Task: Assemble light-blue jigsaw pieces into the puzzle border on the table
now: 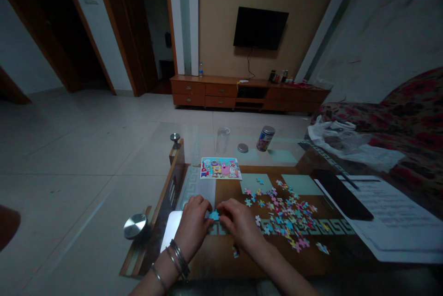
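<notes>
My left hand (192, 224) and my right hand (238, 222) meet on the glass table (194, 180), fingers curled. Between their fingertips sits a small blue puzzle piece (214, 215), pinched from both sides. Bracelets circle my left wrist. To the right of my right hand lies a scatter of several colourful loose puzzle pieces (287, 217). Beyond my hands rests a cartoon reference picture (220, 168), lying flat.
A clear drinking glass (222, 140), a round lid (242, 148) and an open tin can (265, 138) stand at the table's far end. A black flat object (341, 194) and printed papers (398, 217) lie right. A sofa with a plastic bag is far right.
</notes>
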Motion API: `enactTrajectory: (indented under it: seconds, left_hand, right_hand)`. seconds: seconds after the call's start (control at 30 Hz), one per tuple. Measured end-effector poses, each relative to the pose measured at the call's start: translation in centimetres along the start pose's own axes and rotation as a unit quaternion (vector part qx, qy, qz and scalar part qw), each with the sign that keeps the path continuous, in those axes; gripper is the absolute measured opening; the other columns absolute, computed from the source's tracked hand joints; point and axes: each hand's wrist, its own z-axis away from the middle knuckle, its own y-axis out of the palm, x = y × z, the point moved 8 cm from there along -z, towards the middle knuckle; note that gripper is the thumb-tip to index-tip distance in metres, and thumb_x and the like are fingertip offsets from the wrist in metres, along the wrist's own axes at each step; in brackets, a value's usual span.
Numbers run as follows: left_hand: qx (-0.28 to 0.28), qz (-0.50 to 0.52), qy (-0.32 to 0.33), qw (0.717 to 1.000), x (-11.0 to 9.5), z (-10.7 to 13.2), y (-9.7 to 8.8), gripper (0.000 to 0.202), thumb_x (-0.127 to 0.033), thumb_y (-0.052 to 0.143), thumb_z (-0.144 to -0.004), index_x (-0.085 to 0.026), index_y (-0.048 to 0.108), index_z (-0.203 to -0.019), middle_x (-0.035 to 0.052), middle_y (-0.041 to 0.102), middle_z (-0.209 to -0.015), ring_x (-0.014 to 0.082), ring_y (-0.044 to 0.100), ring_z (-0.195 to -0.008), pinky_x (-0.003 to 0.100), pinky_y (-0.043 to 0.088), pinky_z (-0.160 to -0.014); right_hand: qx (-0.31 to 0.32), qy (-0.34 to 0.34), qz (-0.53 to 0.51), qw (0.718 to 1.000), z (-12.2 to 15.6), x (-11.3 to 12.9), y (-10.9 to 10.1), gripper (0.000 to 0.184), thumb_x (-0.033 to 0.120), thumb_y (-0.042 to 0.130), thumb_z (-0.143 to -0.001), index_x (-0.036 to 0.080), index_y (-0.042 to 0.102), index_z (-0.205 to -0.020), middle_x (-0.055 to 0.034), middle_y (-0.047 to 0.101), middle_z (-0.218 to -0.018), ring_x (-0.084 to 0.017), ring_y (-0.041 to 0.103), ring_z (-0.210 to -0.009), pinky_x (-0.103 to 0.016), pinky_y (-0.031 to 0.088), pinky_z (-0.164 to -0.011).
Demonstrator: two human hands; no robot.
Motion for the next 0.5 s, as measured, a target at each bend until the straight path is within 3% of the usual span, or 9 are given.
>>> enactTrajectory:
  seconds: [0.17,0.5]
  left_hand:
    - [-0.006,-0.001,0.001,1.000,-0.12,0.05,0.01,0.017,-0.008,0.063,-0.075,-0.020,0.062,-0.086,0.0022,0.058,-0.096,0.0209,0.050,-0.099,0.031,0.038,-0.084]
    - [0.007,-0.012,0.012,1.000,-0.58,0.15,0.22,0.019,-0.005,0.059,-0.074,-0.020,0.063,-0.085,0.0028,0.059,-0.096,0.0208,0.050,-0.098,0.030,0.036,-0.083]
  right_hand:
    - [0.037,0.008,0.070,0.997,0.04,1.36,0.60,0.025,0.012,0.060,-0.081,0.021,0.069,-0.103,-0.0062,0.065,-0.099,-0.021,0.061,-0.094,-0.026,0.041,-0.078]
    - [0.057,0.053,0.112,0.991,0.12,0.75,0.25,0.018,0.015,0.071,-0.074,0.017,0.067,-0.091,-0.0057,0.065,-0.096,-0.021,0.062,-0.089,-0.026,0.037,-0.070]
